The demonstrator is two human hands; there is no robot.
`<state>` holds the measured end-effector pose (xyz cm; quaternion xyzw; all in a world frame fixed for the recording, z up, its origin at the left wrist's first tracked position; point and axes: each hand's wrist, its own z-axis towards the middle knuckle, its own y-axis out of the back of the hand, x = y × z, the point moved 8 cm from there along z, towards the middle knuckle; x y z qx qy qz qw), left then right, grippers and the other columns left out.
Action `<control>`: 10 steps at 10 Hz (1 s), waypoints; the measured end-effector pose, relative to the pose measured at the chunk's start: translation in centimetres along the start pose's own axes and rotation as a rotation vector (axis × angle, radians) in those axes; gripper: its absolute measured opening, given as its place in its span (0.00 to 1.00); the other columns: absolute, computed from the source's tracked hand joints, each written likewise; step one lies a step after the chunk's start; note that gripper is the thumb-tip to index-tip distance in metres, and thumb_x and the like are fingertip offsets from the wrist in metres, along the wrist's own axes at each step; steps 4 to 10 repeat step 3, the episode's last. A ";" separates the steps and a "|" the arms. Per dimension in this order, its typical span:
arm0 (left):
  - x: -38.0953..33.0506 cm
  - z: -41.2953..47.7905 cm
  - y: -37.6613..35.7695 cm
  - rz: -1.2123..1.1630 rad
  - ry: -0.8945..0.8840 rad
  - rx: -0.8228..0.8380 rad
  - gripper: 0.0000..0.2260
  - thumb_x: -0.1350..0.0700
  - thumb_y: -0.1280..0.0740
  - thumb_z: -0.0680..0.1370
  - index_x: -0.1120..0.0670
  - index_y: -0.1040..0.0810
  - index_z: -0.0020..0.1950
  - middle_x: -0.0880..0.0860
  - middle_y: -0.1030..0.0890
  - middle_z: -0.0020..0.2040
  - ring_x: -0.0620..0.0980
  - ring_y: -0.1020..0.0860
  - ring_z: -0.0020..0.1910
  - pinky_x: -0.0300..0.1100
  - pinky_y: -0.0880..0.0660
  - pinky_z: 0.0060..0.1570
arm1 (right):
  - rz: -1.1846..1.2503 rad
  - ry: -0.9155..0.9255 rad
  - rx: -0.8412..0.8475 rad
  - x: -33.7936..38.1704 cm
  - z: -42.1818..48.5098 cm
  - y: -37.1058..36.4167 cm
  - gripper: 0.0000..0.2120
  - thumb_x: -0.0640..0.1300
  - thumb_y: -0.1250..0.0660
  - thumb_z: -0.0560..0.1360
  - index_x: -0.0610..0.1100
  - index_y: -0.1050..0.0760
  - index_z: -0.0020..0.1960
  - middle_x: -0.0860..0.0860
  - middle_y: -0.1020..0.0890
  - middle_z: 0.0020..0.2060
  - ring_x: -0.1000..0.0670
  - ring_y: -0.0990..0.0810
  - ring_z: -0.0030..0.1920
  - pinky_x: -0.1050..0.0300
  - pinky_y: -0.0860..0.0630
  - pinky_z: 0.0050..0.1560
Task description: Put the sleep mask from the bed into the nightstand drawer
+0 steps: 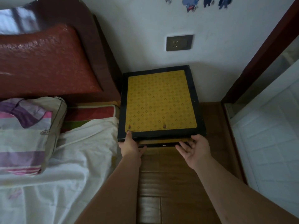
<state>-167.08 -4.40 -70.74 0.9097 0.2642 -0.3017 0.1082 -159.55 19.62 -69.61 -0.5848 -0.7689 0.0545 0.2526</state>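
The nightstand (200, 110) is a dark box with a yellow patterned top, standing between the bed and the wall. Its drawer (161, 142) shows as a narrow strip under the front edge, barely out. My left hand (130, 147) rests at the nightstand's front left corner, fingers on the top edge and thumb against the drawer front. My right hand (195, 148) is at the drawer's right end, palm up, fingers spread and touching the drawer edge. No sleep mask is visible on the bed or in either hand.
The bed (72, 159) with white sheet lies left, with a striped pillow (24, 135) and a red padded headboard (48, 65). A wall socket (179, 42) sits above the nightstand. Wooden floor (169, 183) runs below; a white door (275, 135) is right.
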 end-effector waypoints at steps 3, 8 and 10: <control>-3.5 -4.4 1.6 0.582 -0.303 -0.012 0.17 0.45 0.41 0.81 0.55 0.22 0.58 0.60 0.21 0.61 0.61 0.22 0.57 0.51 0.25 0.60 | -0.467 0.090 -0.075 0.4 -4.1 0.6 0.21 0.40 0.39 0.82 0.45 0.35 0.75 0.42 0.26 0.68 0.41 0.22 0.61 0.41 0.21 0.58; -3.5 -4.4 1.6 0.582 -0.303 -0.012 0.17 0.45 0.41 0.81 0.55 0.22 0.58 0.60 0.21 0.61 0.61 0.22 0.57 0.51 0.25 0.60 | -0.467 0.090 -0.075 0.4 -4.1 0.6 0.21 0.40 0.39 0.82 0.45 0.35 0.75 0.42 0.26 0.68 0.41 0.22 0.61 0.41 0.21 0.58; -3.5 -4.4 1.6 0.582 -0.303 -0.012 0.17 0.45 0.41 0.81 0.55 0.22 0.58 0.60 0.21 0.61 0.61 0.22 0.57 0.51 0.25 0.60 | -0.467 0.090 -0.075 0.4 -4.1 0.6 0.21 0.40 0.39 0.82 0.45 0.35 0.75 0.42 0.26 0.68 0.41 0.22 0.61 0.41 0.21 0.58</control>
